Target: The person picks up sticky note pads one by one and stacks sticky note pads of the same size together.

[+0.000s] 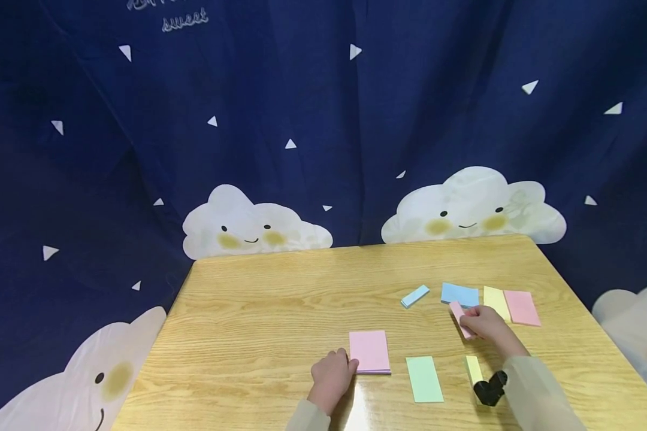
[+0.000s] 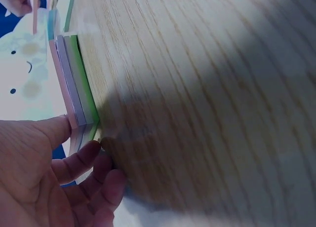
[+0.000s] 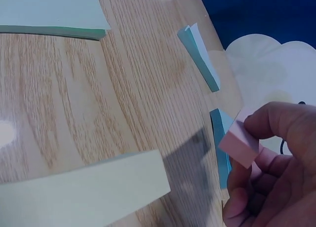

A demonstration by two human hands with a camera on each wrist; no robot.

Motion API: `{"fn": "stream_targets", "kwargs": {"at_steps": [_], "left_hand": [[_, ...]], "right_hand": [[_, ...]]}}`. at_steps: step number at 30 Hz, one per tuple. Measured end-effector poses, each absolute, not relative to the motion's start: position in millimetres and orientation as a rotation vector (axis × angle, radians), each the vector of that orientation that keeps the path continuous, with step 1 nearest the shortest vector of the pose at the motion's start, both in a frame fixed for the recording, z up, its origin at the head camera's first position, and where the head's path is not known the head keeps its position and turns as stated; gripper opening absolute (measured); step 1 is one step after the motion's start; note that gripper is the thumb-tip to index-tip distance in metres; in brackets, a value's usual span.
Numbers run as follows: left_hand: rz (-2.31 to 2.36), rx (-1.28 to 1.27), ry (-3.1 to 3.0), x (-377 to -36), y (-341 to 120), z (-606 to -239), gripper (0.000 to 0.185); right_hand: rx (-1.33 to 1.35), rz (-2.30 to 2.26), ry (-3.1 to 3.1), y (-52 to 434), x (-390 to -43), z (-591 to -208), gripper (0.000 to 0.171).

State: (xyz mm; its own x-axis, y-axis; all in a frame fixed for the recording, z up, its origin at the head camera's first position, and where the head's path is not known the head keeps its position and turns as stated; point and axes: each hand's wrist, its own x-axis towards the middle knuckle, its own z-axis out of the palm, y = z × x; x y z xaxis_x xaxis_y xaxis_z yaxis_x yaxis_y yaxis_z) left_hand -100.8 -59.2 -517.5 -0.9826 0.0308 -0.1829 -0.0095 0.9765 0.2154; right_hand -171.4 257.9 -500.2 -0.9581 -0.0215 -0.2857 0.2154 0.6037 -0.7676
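Note:
My left hand [image 1: 332,375] holds the left edge of a square stack of sticky notes [image 1: 369,351], pink on top with purple below. In the left wrist view the thumb lies on the stack's pink layer [image 2: 61,84], and the curled fingers are at its corner by the table; a green layer [image 2: 86,81] shows lowest. My right hand [image 1: 485,323] pinches a narrow pink sticky note pad [image 1: 462,321] between thumb and fingers. In the right wrist view this pad [image 3: 240,144] is tilted, one end toward the camera, overlapping a blue pad [image 3: 220,148] behind it.
A light-green pad [image 1: 425,379] and a narrow yellow pad [image 1: 473,370] lie at the front of the wooden table [image 1: 259,311]. Farther back are a narrow blue pad [image 1: 414,296], a wider blue pad [image 1: 460,294], a yellow pad [image 1: 496,301] and a pink pad [image 1: 522,307].

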Motion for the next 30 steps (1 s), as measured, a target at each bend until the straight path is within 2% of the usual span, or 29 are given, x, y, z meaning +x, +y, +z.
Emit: {"fn": "stream_targets", "kwargs": {"at_steps": [10, 25, 30], "left_hand": [[0.313, 0.036, 2.973, -101, -60, -520, 0.034], [0.321, 0.036, 2.979, -101, -59, -518, 0.034], [0.323, 0.033, 2.981, -101, -59, -517, 0.034]], "right_hand": [[0.161, -1.337, 2.553, 257, -163, -497, 0.02], [0.142, -1.406, 2.482, 261, -148, -494, 0.027], [0.101, -1.384, 2.448, 264, -141, -498, 0.021]]}}
